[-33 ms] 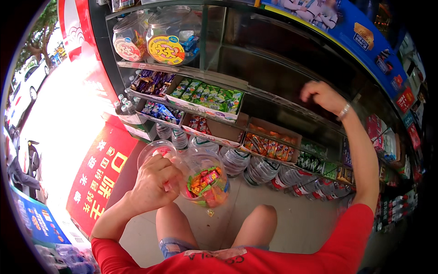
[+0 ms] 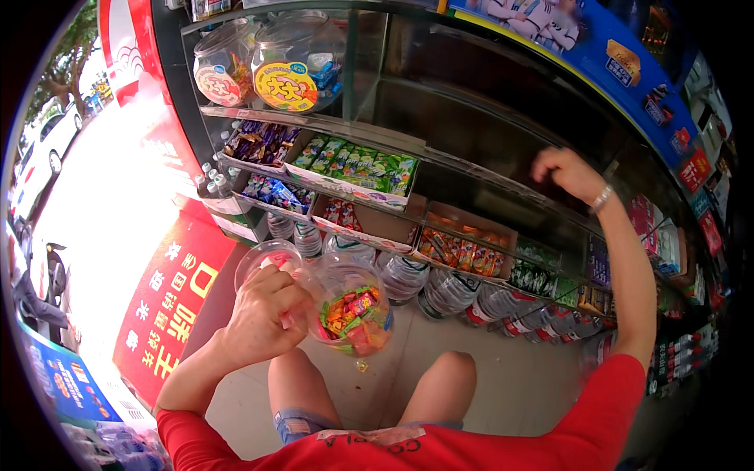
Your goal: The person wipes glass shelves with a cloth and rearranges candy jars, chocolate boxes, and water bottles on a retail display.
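Below the shelves, head view: left hand point(image 2: 263, 314) wraps the rim of a clear plastic jar point(image 2: 345, 302), fingers curled tight against its wall, jar tilted with mouth toward the hand; loose clear lid point(image 2: 265, 257) sits just above the knuckles, touching or nearly touching the jar mouth, can't tell which; jar is part full of wrapped candies point(image 2: 353, 318) in red, orange and green, pooled at the far side from the grip; one stray candy point(image 2: 361, 365) lies on the floor just below the jar.

Right hand point(image 2: 569, 173) is up and well apart from the jar, at the edge of the dark upper shelf point(image 2: 471, 133); fingers loosely bent, nothing visibly pinched, though whether it grips the shelf edge I can't tell.

Beyond the grip: boxes of green packets point(image 2: 357, 165) and snack bars point(image 2: 459, 251) on the middle shelves; two lidded candy jars point(image 2: 267, 63) on the top shelf; water bottles point(image 2: 440, 286) along the floor; red banner point(image 2: 169, 302) to the left of the holding hand.

Judgement: step in hand looks like holding the opened jar steady while the free hand works at the shelf; next move calls for keeping the jar from tipping further, since the mouth is open and candies sit loose.
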The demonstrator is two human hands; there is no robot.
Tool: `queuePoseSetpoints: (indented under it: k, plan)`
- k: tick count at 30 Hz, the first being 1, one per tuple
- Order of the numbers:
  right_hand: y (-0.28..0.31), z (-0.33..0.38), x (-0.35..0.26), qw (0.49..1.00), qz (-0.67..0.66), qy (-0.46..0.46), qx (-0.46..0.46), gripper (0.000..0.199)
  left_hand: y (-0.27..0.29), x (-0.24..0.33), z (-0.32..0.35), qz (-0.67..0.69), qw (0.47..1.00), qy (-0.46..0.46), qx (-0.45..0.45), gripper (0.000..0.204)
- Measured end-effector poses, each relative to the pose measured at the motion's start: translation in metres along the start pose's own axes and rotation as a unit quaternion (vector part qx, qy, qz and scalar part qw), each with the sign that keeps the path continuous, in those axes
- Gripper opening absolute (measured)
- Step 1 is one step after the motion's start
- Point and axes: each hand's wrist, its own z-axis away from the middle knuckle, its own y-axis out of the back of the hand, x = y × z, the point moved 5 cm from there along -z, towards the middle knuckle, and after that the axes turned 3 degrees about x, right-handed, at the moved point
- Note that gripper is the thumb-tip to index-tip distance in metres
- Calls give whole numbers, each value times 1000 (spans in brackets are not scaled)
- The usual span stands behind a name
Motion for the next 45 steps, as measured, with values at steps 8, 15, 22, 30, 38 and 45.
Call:
queuePoseSetpoints:
  k: [8,15,22,30,38,45]
  plan:
    - [61,90,42,950,36,-235,200,42,18,-3,10,12,1000,-3,18,15]
    - [-65,-142,-61,988,38,132,68,57,23,6,9,-10,1000,-7,24,16]
    - [-66,-147,-68,980,80,178,37,31,27,14,1,-7,1000,7,20,17]
    - [61,38,42,806,510,-273,122,24,32,3,2,-25,1000,11,10,19]
    - [-52,-162,-104,680,621,302,247,21,30,19,-8,-42,998,21,33,18]
    - [-45,-232,-82,645,678,221,277,32,29,25,2,-37,998,54,27,17]
